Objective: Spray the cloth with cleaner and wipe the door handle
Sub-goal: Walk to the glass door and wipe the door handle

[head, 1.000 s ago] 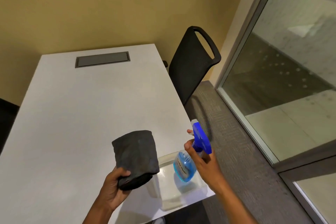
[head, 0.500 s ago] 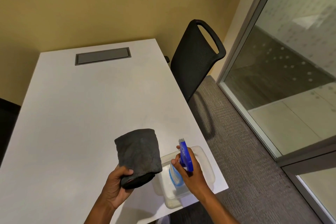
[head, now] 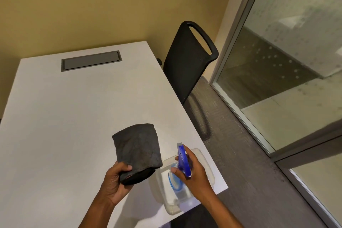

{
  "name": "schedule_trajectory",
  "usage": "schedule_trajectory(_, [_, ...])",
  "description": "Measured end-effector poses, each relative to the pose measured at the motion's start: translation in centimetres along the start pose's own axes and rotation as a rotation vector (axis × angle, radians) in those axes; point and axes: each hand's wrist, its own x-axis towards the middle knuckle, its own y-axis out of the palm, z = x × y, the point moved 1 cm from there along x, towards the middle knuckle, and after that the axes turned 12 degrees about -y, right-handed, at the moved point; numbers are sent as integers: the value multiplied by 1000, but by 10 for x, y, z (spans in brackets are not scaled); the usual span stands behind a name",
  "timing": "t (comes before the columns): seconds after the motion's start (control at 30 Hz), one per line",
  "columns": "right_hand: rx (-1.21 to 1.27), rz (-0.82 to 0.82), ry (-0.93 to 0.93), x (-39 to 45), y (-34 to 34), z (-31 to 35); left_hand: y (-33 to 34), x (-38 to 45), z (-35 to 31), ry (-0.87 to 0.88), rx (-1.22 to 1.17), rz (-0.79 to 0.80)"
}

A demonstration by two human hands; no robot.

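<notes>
My left hand (head: 115,179) grips a folded dark grey cloth (head: 137,147) by its lower end and holds it upright above the white table (head: 64,116). My right hand (head: 194,174) is closed around a clear spray bottle (head: 175,179) with a blue trigger head (head: 183,159), just right of the cloth. The bottle's body is inside a clear plastic bin (head: 203,155) at the table's near right corner. Its nozzle points away from me, not toward the cloth. No door handle is in view.
A black mesh chair (head: 187,61) stands at the table's right side. A glass wall with a metal frame (head: 238,29) runs along the right, over grey carpet (head: 240,163). A grey cable hatch (head: 90,61) is set in the table's far end.
My right hand has brought the spray bottle left and down, from over the table's edge into the clear bin. The cloth in my left hand has stayed upright.
</notes>
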Motion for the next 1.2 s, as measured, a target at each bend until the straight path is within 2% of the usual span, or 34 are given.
schedule_trajectory(0.2, [-131,50,-121,-10,-29,27,55,5,-24,25,73,126])
schedule_trajectory(0.3, [-156,20,-139,-22,-43,36,92,4,-26,21,115,214])
schedule_trajectory(0.53, [39,-288,-210,-59,-103,68,191,-4,9,-98,303,392])
schedule_trajectory(0.73, [239,-533,-300,-87,-165,100,259,-10,86,-236,440,553])
schedule_trajectory(0.97, [450,-580,-295,-130,-236,117,310,-10,202,-299,601,629])
schedule_trajectory(1.2, [669,-711,-306,-203,-332,88,348,0,341,-451,810,673])
